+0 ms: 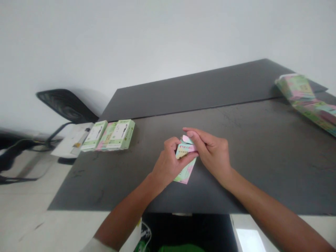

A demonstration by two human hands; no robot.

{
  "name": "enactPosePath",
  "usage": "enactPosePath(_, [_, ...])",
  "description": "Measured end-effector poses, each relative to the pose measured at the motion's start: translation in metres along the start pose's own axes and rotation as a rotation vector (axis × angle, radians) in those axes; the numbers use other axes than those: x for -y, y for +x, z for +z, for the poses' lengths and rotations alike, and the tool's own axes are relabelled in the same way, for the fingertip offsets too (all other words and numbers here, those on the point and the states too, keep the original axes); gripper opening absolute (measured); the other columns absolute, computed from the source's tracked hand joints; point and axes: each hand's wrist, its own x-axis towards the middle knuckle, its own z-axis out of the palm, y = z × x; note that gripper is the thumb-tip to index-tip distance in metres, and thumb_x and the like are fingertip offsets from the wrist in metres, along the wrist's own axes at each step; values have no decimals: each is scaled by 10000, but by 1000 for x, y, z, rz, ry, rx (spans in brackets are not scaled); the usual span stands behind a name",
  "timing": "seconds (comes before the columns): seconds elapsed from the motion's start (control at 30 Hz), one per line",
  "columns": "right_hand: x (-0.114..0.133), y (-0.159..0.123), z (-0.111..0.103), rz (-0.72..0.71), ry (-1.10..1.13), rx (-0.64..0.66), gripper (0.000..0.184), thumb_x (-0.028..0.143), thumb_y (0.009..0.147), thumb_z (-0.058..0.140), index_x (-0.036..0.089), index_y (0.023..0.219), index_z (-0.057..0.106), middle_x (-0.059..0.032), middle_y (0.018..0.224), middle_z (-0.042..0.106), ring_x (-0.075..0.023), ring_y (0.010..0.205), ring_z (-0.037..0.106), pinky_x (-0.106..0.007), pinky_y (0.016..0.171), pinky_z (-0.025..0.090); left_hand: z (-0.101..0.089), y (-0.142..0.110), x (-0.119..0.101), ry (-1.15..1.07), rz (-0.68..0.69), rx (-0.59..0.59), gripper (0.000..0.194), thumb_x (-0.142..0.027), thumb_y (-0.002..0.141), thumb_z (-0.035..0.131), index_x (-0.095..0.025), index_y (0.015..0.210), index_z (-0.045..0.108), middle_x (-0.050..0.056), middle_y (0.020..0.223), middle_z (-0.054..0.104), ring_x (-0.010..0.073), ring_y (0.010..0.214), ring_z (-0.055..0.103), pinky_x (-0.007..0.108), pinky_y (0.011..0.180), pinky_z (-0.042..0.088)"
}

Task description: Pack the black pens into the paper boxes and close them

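Note:
A small pink and green carton (186, 164) is held over the dark table (262, 157) between both hands, near the front edge. My left hand (170, 162) grips its left side, thumb across the printed face. My right hand (211, 150) pinches the carton's top end, where a pink flap stands up under the fingertips. The lower end of the carton pokes out below my left hand.
Three finished green and pink boxes (109, 135) lie side by side at the table's left edge. A stack of flat printed cartons (307, 101) sits at the far right. A black chair (65, 106) stands beyond the left edge, by a white wall.

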Motion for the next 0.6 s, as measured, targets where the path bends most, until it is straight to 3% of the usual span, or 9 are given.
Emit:
enactPosePath(0.17, [2, 6, 0, 25, -8, -12, 319, 472, 1076, 596, 314, 1197, 844, -2, 1118, 862, -201, 917, 830, -308, 833, 665, 0, 0, -4, 63, 2, 30, 527, -434, 866, 891, -266, 1124, 464, -26, 912, 659, 189, 748, 741, 293, 657, 518])
enactPosePath(0.4, [6, 6, -1, -49, -121, 65, 375, 482, 1098, 552, 287, 1282, 814, -32, 1173, 852, -211, 944, 839, -307, 848, 660, -2, 0, -2, 133, 86, -7, 615, -387, 875, 886, -290, 1266, 420, 30, 1094, 715, 184, 757, 746, 296, 660, 528])
enactPosePath(0.53, [3, 8, -8, -42, -56, 178, 408, 455, 1121, 502, 274, 1389, 750, -43, 1200, 847, -191, 985, 833, -291, 853, 658, 0, 2, 4, 12, 14, 4, 589, -394, 890, 871, -285, 1246, 415, 18, 1068, 701, 177, 795, 748, 290, 693, 537])
enactPosePath(0.6, [-3, 13, -15, -46, 45, 256, 392, 444, 1088, 584, 277, 1410, 734, -38, 1246, 834, -188, 1067, 820, -285, 913, 653, 1, 2, 7, -66, -43, 9, 580, -411, 907, 856, -280, 1242, 401, -14, 979, 682, 167, 776, 736, 275, 684, 530])
